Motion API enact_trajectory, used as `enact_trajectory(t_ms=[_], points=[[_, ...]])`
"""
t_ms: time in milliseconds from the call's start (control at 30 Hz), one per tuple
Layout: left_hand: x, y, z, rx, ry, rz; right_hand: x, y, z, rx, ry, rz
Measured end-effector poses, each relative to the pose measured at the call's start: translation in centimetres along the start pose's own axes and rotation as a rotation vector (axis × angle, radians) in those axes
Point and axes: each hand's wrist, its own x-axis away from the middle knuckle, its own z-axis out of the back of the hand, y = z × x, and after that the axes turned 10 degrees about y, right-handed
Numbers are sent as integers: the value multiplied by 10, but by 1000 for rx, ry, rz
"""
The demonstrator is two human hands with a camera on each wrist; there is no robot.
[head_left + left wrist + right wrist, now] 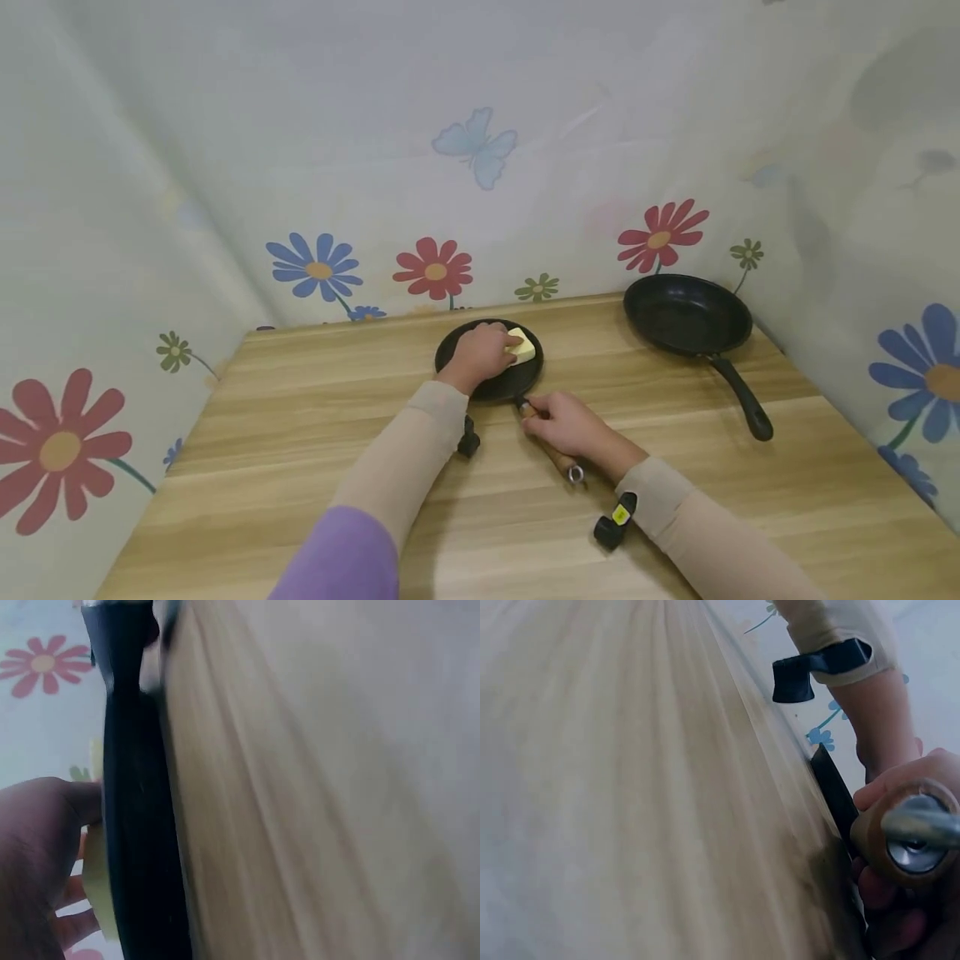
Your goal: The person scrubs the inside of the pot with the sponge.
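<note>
My left hand holds a pale yellow sponge against the inside of a small black frying pan. From the side, in the left wrist view, the sponge shows between the fingers and the dark pan. My right hand grips the pan's wooden handle, with fingers wrapped round it near the pan end. A metal hanging ring sticks out of the handle's tip, and it looms large in the right wrist view beside the wood.
A larger, deeper black frying pan stands at the back right of the wood-grain table, its black handle pointing toward the front right. Flower-printed sheeting rises behind the table and along both sides.
</note>
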Motion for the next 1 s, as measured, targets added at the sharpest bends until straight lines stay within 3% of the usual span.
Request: enact_trajectory(t_ms=[267,500,733,1000], points=[[-5,-14,1,-24,27,-26,0,-3,0,10,14,1],[-5,-23,1,21,-25,-76,3,-7,1,30,50,-37],[12,-30,12,8,-61,-115,0,-11,-3,16,93,-87],[42,-30,21,142,-83,-171,1,-10,-3,-3,91,-79]])
